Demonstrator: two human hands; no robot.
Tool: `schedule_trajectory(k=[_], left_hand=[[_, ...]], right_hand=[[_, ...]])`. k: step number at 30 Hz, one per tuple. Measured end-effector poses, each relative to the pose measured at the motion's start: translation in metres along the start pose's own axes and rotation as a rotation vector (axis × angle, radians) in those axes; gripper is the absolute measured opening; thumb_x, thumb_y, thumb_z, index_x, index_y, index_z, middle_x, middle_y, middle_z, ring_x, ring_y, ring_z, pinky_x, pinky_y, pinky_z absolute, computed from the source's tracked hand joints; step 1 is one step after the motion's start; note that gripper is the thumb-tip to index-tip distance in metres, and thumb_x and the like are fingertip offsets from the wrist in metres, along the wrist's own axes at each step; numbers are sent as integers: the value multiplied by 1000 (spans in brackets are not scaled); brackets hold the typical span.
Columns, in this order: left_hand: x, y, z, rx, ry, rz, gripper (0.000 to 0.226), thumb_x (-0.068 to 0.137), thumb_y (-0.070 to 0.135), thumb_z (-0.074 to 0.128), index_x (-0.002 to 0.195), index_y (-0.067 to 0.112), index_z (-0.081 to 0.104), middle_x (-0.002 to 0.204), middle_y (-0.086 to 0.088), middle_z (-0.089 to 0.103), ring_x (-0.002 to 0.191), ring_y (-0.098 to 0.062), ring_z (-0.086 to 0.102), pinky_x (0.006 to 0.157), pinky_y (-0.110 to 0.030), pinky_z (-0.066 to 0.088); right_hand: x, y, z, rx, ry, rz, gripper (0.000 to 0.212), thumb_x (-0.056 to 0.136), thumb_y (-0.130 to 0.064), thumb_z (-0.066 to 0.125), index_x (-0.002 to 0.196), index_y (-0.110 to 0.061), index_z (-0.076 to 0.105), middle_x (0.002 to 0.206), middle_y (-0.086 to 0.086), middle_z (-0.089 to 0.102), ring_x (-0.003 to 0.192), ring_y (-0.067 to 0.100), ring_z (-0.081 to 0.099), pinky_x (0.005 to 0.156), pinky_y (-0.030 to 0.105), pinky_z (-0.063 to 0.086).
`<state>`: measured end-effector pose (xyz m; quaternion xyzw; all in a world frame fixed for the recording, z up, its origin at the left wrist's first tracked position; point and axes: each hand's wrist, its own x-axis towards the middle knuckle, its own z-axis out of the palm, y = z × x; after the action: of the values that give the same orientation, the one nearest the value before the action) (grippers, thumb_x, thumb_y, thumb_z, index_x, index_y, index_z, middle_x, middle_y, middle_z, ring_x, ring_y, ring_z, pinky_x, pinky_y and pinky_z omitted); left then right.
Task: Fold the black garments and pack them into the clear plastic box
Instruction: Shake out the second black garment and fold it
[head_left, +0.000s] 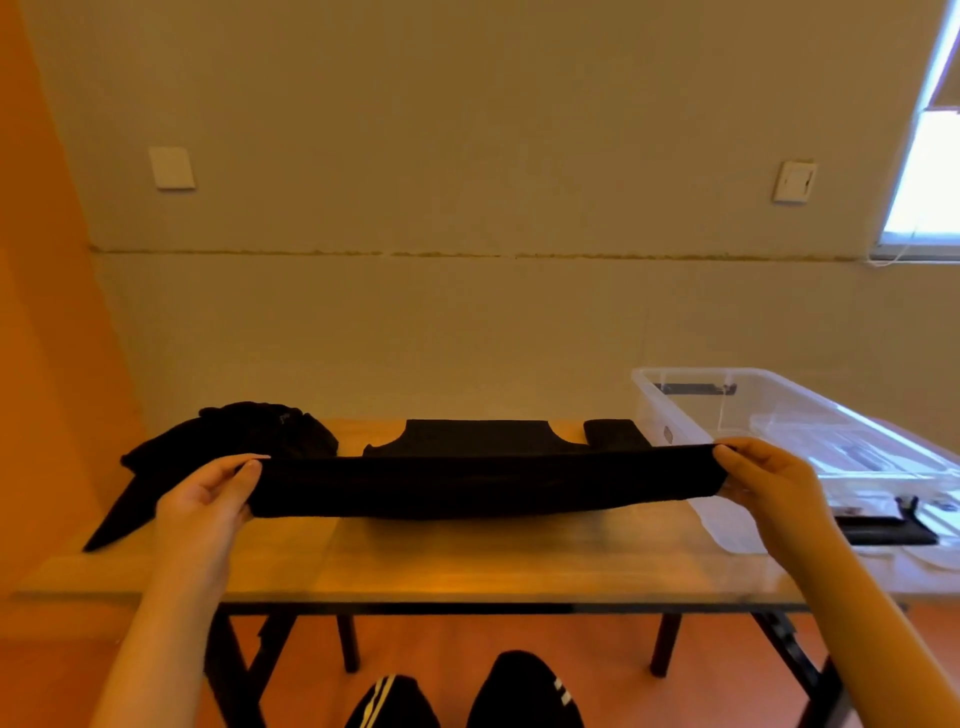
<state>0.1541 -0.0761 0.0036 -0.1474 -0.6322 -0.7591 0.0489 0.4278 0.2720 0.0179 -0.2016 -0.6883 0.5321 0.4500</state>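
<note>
A black garment (483, 486) is stretched into a long flat band just above the table, its far part (478, 437) lying spread behind the band. My left hand (208, 493) pinches the band's left end and my right hand (763, 480) pinches its right end. A crumpled pile of black garments (228, 447) sits at the table's left. The clear plastic box (691, 410) stands on the right of the table, right behind my right hand, with a few flat items inside.
The table (467, 566) has a glass top over wood and dark legs. A black flat object (888, 532) shows through the box's near end. An orange wall runs along the left, and my knees (519, 691) are under the front edge.
</note>
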Motion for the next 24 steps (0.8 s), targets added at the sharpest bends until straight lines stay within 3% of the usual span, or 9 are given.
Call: schedule_trajectory(k=[5, 11, 15, 19, 24], left_hand=[[-9, 13, -7, -23, -22, 67, 16, 93, 7, 50, 92, 14, 65, 93, -2, 64, 87, -13, 62, 66, -19, 56], [-10, 31, -2, -80, -34, 89, 19, 93, 10, 52, 87, 21, 65, 88, 4, 66, 81, -4, 64, 72, -25, 49], [-12, 25, -5, -73, -31, 61, 16, 93, 10, 52, 92, 18, 66, 94, -1, 66, 91, -13, 63, 74, -29, 51], [-17, 23, -4, -109, -11, 39, 16, 93, 8, 52, 92, 18, 65, 94, -1, 65, 90, -12, 63, 63, -13, 55], [-23, 25, -7, -120, -9, 41, 16, 93, 8, 52, 91, 18, 65, 94, -1, 65, 90, -12, 62, 63, -12, 54]], right_hand=[[-8, -2, -8, 22, 2, -24, 92, 21, -79, 74, 87, -15, 66, 77, -2, 73, 72, 10, 69, 62, 17, 55], [-7, -13, -12, 40, 24, -77, 85, 24, -78, 75, 84, -18, 68, 76, -5, 72, 73, 7, 69, 64, 16, 55], [-8, -18, -14, 19, 10, -83, 86, 24, -80, 73, 85, -19, 68, 76, -6, 72, 73, 7, 69, 62, 15, 55], [-12, -19, -16, 21, 17, -85, 86, 24, -79, 74, 86, -18, 68, 77, -4, 73, 74, 9, 69, 62, 16, 55], [-20, -17, -19, 26, 31, -69, 90, 21, -80, 73, 87, -20, 66, 76, -7, 72, 73, 6, 69, 60, 13, 53]])
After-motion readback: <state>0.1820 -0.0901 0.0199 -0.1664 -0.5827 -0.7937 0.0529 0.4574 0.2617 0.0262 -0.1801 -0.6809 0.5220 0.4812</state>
